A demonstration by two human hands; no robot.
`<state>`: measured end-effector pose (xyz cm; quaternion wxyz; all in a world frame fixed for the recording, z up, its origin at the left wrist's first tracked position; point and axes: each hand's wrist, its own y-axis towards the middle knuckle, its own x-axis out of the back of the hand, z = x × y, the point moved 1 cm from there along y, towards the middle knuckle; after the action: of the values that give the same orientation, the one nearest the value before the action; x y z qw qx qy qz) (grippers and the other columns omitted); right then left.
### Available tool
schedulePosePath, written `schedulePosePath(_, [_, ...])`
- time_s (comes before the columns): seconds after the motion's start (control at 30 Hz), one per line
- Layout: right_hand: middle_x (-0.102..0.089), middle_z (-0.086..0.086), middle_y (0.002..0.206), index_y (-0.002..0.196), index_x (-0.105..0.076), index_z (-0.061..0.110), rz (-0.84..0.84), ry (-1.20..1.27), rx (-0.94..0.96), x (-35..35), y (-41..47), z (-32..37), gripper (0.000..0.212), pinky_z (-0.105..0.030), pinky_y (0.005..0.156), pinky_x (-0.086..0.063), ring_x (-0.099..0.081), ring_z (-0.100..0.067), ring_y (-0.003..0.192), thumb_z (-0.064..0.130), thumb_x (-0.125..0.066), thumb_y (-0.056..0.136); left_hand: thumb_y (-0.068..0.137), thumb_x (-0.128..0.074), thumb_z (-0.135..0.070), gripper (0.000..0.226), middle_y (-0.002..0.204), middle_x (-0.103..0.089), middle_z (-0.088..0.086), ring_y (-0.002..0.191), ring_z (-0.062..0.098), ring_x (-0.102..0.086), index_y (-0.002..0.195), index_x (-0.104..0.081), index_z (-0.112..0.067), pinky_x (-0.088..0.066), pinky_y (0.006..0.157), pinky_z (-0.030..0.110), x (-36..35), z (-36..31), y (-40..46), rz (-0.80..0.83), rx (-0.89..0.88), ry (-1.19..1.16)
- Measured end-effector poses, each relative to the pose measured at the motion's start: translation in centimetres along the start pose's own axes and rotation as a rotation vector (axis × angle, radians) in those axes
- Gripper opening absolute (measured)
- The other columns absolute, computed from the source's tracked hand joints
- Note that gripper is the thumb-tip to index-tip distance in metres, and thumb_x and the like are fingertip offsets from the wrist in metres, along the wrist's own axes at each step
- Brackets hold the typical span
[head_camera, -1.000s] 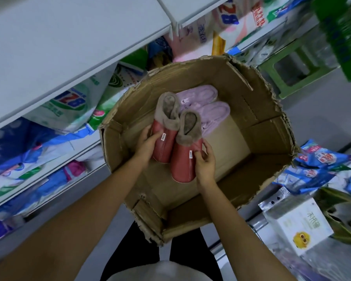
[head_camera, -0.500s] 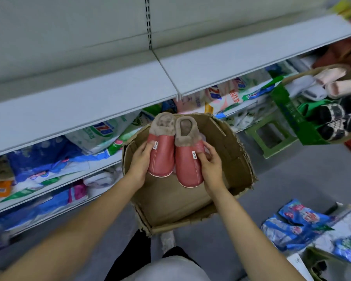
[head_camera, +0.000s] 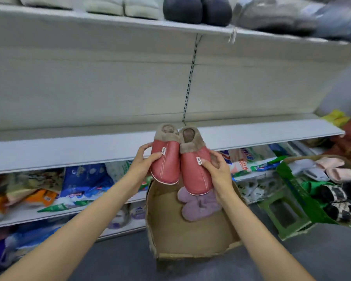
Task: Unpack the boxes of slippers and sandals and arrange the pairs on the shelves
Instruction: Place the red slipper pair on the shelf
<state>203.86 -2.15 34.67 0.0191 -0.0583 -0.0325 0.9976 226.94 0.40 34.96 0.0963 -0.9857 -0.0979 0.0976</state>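
left hand (head_camera: 143,161) fingers grip left red slipper (head_camera: 165,160) | right hand (head_camera: 218,169) fingers grip right red slipper (head_camera: 196,173)

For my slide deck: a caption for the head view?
Left hand and right hand hold red slippers before bare shelf.

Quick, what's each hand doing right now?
Left hand: holding the left red slipper.
Right hand: holding the right red slipper.

Red slippers (head_camera: 178,159) with taupe fleece cuffs, side by side at frame centre, toes down, above cardboard box (head_camera: 190,236) holding lilac slippers (head_camera: 199,203).
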Motion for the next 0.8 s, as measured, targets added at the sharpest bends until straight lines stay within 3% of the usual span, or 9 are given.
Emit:
schedulePosePath(0.13, [-0.073,-0.009,0.105,0.118,-0.059,0.02,0.074,0.027,0.054,-3.5,-1.6,3.3,0.038,-0.026,0.068,-0.057,-0.072,-0.013,0.083,0.004,-0.072,0.086,0.094,-0.068,-0.022,0.037,0.119,-0.071,0.012,0.091,0.025,-0.069,0.127,-0.055,-0.032,-0.054,0.084,0.042,3.0,-3.8,-2.3,-0.013,-0.09,-0.01])
schedulePosePath(0.23, [-0.073,-0.013,0.107,0.124,-0.057,0.016,0.118,0.025,0.104,-6.8,-3.1,5.3,0.042,-0.034,0.074,-0.059,-0.071,-0.022,0.088,0.006,-0.072,0.086,0.087,-0.073,-0.028,0.053,0.117,-0.071,0.012,0.089,0.022,-0.072,0.135,-0.051,-0.028,-0.056,0.076,0.036,5.9,-6.6,-3.9,-0.024,-0.153,0.006])
schedulePosePath(0.6, [-0.074,-0.006,0.107,0.117,-0.059,0.029,0.203,0.038,0.271,-23.1,-11.6,9.8,0.043,-0.038,0.073,-0.061,-0.074,-0.023,0.091,0.017,-0.079,0.082,0.092,-0.071,-0.014,0.046,0.101,-0.076,0.007,0.078,0.02,-0.072,0.134,-0.055,-0.027,-0.06,0.063,0.029,21.2,-15.2,-12.4,-0.115,-0.346,-0.05])
schedulePosePath(0.8, [-0.074,-0.004,0.111,0.121,-0.059,0.024,0.287,0.153,0.291,-31.6,-16.1,11.4,0.043,-0.036,0.075,-0.059,-0.073,-0.024,0.097,0.014,-0.077,0.083,0.094,-0.068,-0.015,0.043,0.101,-0.077,0.011,0.075,0.019,-0.073,0.133,-0.055,-0.027,-0.058,0.059,0.026,29.3,-19.1,-16.7,-0.142,-0.408,-0.066])
